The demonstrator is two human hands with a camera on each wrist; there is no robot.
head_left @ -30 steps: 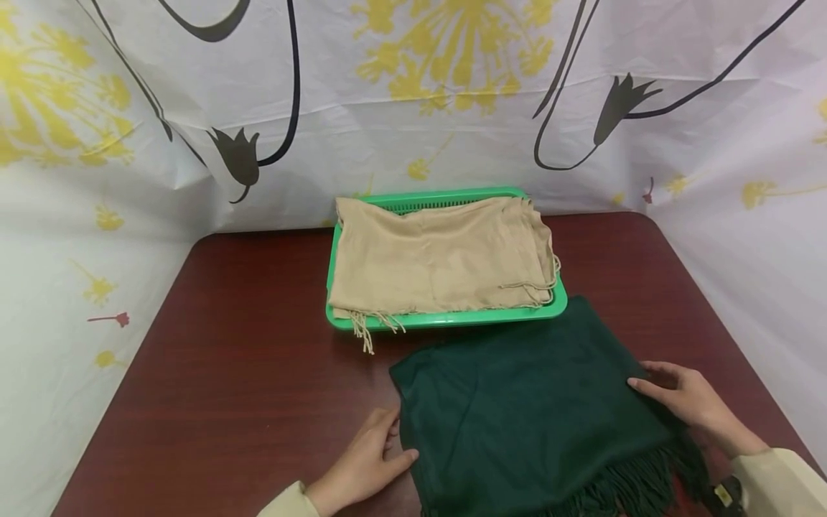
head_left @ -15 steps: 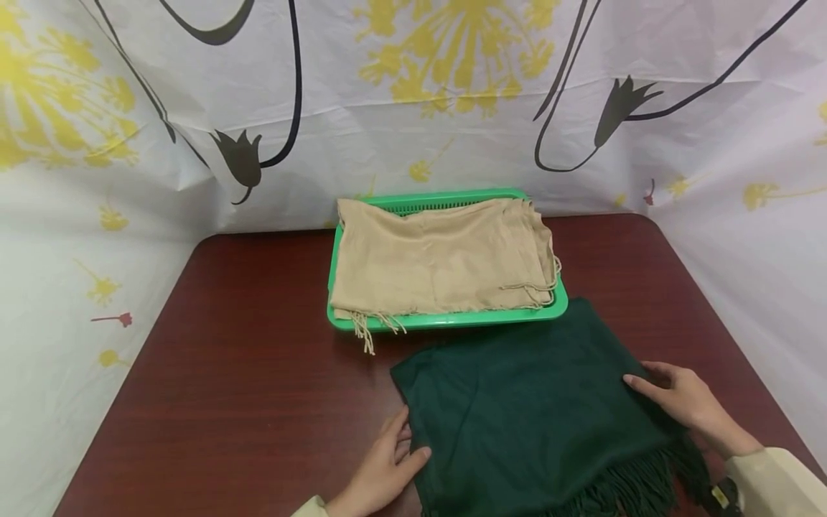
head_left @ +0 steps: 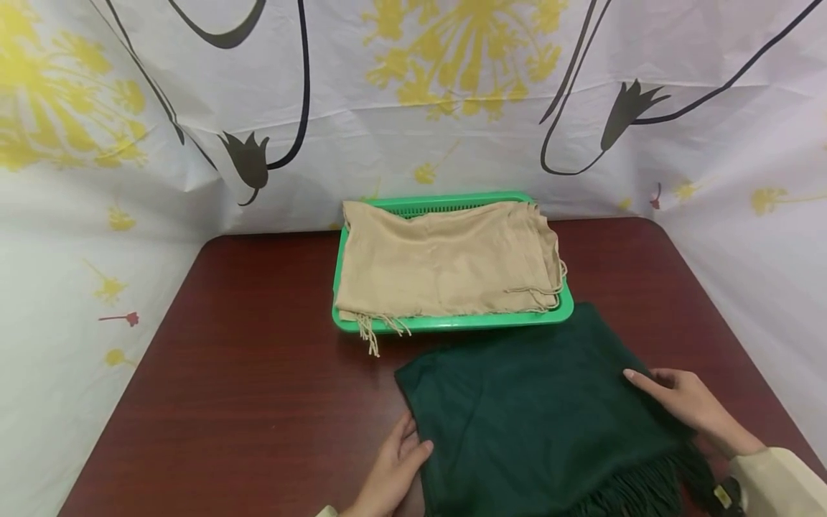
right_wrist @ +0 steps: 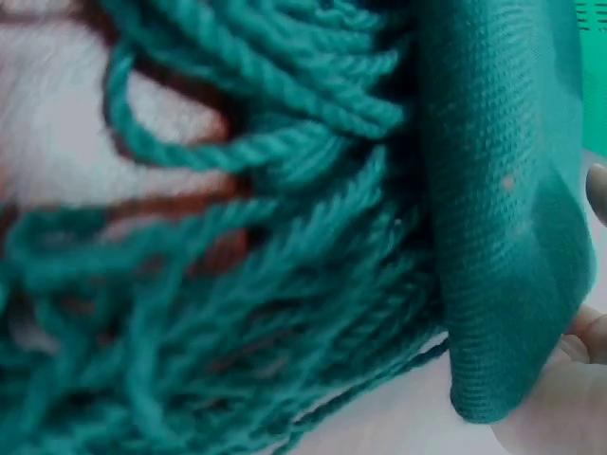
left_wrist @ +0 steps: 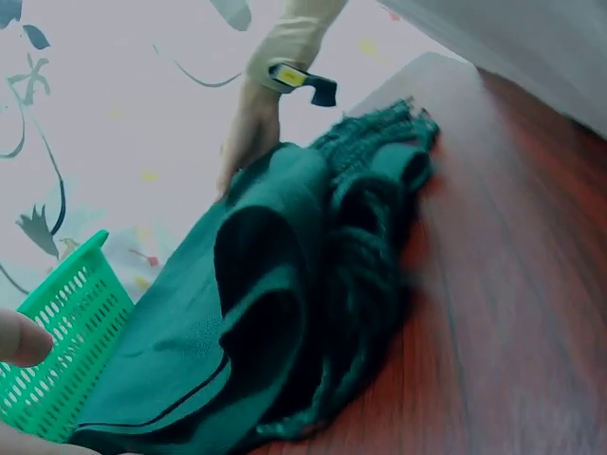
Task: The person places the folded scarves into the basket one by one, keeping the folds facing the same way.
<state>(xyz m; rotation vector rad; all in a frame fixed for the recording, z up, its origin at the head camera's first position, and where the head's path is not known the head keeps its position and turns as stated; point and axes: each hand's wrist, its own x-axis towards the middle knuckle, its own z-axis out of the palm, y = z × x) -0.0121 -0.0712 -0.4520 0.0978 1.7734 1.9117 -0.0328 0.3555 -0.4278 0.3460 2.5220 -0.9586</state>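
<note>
A dark green scarf point(head_left: 530, 424) with a fringe lies folded on the table, its far edge at the basket. My left hand point(head_left: 390, 463) is at the scarf's left edge, thumb over the border and fingertips at the side. In the left wrist view the left thumb point(left_wrist: 24, 339) stands apart from the cloth, the fingers low beside it. My right hand point(head_left: 688, 406) holds the right edge, thumb on top and the other fingers partly hidden beneath. The right wrist view shows the fringe point(right_wrist: 285, 237) hanging from a rounded fold point(right_wrist: 503, 209) close to the right fingers.
A green plastic basket point(head_left: 452, 324) stands at the back of the dark red table point(head_left: 258, 373). In it lies a folded beige scarf point(head_left: 439, 266), its tassels over the front rim. A patterned white cloth point(head_left: 362, 151) hangs around the table.
My left hand has moved right, up to the green scarf's left edge. The right hand stays at the right edge, its fingers now further under the cloth. The view has shifted slightly.
</note>
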